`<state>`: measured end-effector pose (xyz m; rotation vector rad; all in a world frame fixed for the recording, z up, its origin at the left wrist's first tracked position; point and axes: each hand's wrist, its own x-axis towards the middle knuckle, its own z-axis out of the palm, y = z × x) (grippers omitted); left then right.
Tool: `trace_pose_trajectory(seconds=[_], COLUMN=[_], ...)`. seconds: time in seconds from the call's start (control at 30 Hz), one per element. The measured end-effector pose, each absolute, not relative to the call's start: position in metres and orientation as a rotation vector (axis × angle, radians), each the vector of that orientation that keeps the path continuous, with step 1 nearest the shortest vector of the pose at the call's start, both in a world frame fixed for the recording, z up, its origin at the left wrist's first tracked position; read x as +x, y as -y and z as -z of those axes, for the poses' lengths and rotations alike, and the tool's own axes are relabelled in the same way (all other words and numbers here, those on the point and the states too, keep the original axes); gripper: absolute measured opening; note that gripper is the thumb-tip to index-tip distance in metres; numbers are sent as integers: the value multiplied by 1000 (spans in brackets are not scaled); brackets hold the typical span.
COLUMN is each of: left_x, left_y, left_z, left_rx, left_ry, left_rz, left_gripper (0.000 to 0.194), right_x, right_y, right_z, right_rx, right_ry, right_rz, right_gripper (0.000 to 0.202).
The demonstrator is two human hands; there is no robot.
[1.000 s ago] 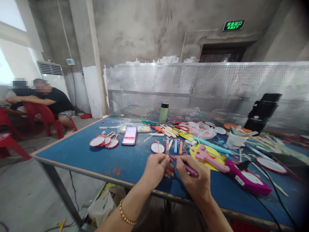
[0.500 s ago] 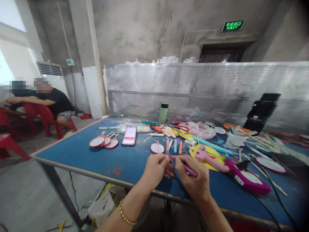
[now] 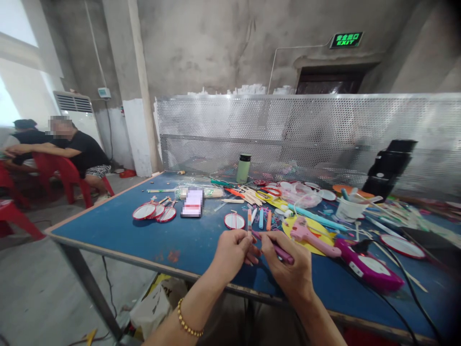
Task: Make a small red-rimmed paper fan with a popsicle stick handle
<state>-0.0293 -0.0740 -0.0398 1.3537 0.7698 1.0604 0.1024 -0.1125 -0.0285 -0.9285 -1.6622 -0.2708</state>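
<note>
My left hand (image 3: 234, 252) pinches a small flat stick (image 3: 249, 222) with orange and white bands, held upright. Close on its right, my right hand (image 3: 288, 259) is wrapped round a purple pen (image 3: 284, 254), whose tip points at the stick's lower end. Just beyond my hands lie a round white disc with a red rim (image 3: 234, 221), a blue marker (image 3: 261, 218) and an orange marker (image 3: 269, 220). A pink glue gun (image 3: 313, 236) rests on a yellow sheet (image 3: 288, 229) to the right.
Several red-rimmed discs (image 3: 144, 211) and a phone (image 3: 192, 202) lie left on the blue table (image 3: 118, 233). A green bottle (image 3: 244, 169) stands behind. A purple device (image 3: 370, 269) with cables and a white cup (image 3: 350, 209) are right. People sit at far left.
</note>
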Motion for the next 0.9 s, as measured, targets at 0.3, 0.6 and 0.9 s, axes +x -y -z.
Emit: trace_pose_trajectory(seconds=[0.3, 0.6, 0.9], left_x=[-28, -28, -28], left_y=[73, 74, 74], left_z=[41, 45, 45], left_rx=[1330, 1362, 1388], left_ry=[-766, -767, -817], left_rz=[-1055, -1050, -1036], left_gripper=[32, 38, 23], right_x=[101, 137, 187], right_y=[113, 115, 116], right_z=[26, 27, 37], right_rx=[-944, -1001, -1307], right_ry=[1605, 1417, 1707], right_rz=[319, 305, 372], right_gripper=[12, 14, 34])
